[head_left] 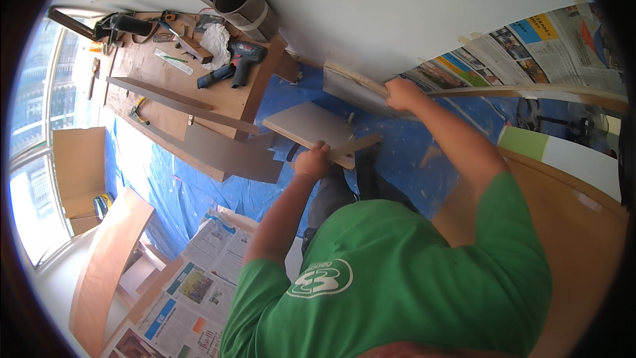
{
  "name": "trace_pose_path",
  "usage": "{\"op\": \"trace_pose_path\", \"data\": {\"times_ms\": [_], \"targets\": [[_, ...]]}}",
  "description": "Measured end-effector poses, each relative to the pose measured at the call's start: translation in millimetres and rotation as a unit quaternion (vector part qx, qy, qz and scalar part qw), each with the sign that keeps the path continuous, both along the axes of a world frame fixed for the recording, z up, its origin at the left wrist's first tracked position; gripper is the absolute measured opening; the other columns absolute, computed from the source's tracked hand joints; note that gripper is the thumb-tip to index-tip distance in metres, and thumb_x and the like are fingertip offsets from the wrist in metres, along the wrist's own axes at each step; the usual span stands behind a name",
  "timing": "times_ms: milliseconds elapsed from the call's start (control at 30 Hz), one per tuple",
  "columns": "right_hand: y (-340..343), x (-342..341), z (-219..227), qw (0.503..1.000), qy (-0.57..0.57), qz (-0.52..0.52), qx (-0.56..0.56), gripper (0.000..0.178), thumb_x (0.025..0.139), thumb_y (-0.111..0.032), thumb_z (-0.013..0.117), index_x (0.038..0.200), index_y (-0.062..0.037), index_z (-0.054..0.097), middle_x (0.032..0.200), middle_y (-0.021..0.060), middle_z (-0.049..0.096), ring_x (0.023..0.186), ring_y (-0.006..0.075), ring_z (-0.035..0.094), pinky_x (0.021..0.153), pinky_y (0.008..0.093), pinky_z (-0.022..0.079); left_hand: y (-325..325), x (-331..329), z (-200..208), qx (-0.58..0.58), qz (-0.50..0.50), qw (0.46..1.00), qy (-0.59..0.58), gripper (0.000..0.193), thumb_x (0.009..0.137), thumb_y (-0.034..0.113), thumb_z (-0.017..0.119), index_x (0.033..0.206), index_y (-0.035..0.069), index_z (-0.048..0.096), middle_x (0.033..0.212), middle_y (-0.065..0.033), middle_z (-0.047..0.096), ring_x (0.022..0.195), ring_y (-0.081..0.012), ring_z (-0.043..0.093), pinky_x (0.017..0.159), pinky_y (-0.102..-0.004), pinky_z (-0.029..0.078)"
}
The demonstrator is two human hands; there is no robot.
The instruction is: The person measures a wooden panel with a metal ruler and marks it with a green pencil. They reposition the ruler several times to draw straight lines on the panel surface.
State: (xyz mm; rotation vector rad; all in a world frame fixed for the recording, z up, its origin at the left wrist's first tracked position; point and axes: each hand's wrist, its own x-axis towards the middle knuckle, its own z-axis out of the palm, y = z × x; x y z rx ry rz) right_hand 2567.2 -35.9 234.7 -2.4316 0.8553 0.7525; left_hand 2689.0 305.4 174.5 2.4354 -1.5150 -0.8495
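Note:
My left hand [313, 161] is closed around a flat tan strip [358, 145], at the near edge of a grey-topped board [308, 124]. The strip sticks out to the right of my fist; its kind is unclear. Whether my left hand also touches the board is hard to tell. Farther right, my outstretched right hand [403, 94] grips the upper edge of an upright pale panel [354, 88] near the wall. The panel's lower part stands over the blue sheeting. My legs and shoes show partly beneath the boards.
A workbench [185, 89] at the left carries a cordless drill [245, 61], a metal cylinder [245, 6] and long strips [175, 101]. Blue sheeting [424, 146] covers the floor. Newspaper [199, 285] lies lower left beside a curved wooden panel [109, 272]. A brown board [530, 225] stands right.

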Motion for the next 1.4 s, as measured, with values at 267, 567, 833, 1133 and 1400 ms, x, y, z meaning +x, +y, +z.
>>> {"op": "trace_pose_path", "data": {"times_ms": [267, 567, 833, 1133, 1400], "targets": [[-14.6, 68.2, -2.7, 1.0, 0.018, 0.024, -0.007, 0.033, 0.078, -0.012, 0.067, 0.11, -0.0069, 0.074, 0.104, 0.0167, 0.074, 0.099, 0.0368, 0.071, 0.086, 0.0484, 0.057, -6.7, 0.5, -6.3, 0.018, 0.012, 1.0, 0.006, 0.031, 0.084, 0.024, 0.069, 0.114, 0.016, 0.068, 0.128, -0.0024, 0.066, 0.092, -0.0368, 0.074, 0.077, -0.0493, 0.062], [-30.2, 100.9, -8.0, 1.0, 0.007, -0.022, -0.019, 0.033, 0.082, -0.022, 0.076, 0.111, -0.0066, 0.075, 0.104, 0.0145, 0.075, 0.098, 0.0333, 0.073, 0.085, 0.0482, 0.058, -9.5, 5.9, -4.9, 0.032, -0.012, 0.999, 0.017, 0.03, 0.084, 0.025, 0.07, 0.112, 0.015, 0.068, 0.126, -0.0035, 0.066, 0.09, -0.0369, 0.074, 0.075, -0.0488, 0.062], [-13.3, 95.5, 3.8, 0.992, 0.047, -0.039, -0.112, 0.028, 0.089, -0.031, 0.075, 0.103, -0.0068, 0.077, 0.106, 0.0152, 0.075, 0.101, 0.0347, 0.072, 0.086, 0.0477, 0.058, -10.1, 10.2, 3.3, -0.001, -0.026, 0.999, 0.023, 0.02, 0.087, 0.021, 0.061, 0.105, 0.012, 0.066, 0.116, -0.0087, 0.067, 0.086, -0.0381, 0.074, 0.073, -0.0497, 0.061], [-3.1, 62.7, 21.6, 0.986, -0.045, -0.1, -0.122, 0.045, 0.092, -0.037, 0.073, 0.125, -0.0067, 0.067, 0.119, 0.0159, 0.067, 0.114, 0.035, 0.065, 0.092, 0.0467, 0.056, -26.8, 13.8, 8.5, 0.008, -0.034, 0.998, 0.047, 0.023, 0.086, 0.023, 0.065, 0.106, 0.012, 0.066, 0.119, -0.0088, 0.066, 0.094, -0.038, 0.073, 0.079, -0.0505, 0.06], [39.3, -15.6, 27.3, 0.874, -0.391, -0.203, -0.202, 0.04, 0.09, -0.023, 0.075, 0.124, -0.0061, 0.063, 0.115, 0.0134, 0.06, 0.109, 0.0353, 0.06, 0.091, 0.0466, 0.052, -33.1, 13.9, 11.3, 0.017, -0.018, 0.999, 0.047, 0.035, 0.084, 0.027, 0.072, 0.117, 0.015, 0.07, 0.127, -0.0043, 0.068, 0.101, -0.038, 0.072, 0.084, -0.0512, 0.059]]}}
